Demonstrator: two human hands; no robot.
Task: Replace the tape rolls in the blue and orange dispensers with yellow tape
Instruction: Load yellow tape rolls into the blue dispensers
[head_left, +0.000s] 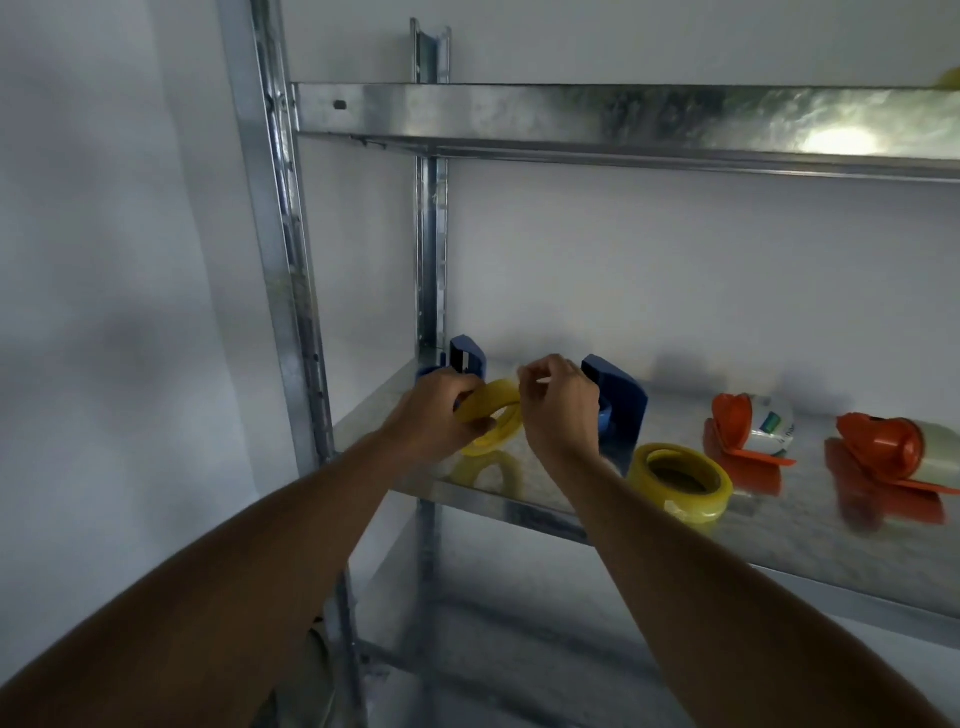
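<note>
Both hands — left hand, right hand — grip one yellow tape roll.

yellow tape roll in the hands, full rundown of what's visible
The held yellow tape roll is a glossy, translucent yellow ring with an open core. It is tilted and raised just above the metal shelf, which mirrors it underneath. The left hand grips its left side and hides part of the rim. The right hand pinches at its upper right edge, apparently at the tape end; no loose end is visible. Blue dispensers stand right behind it.
</note>
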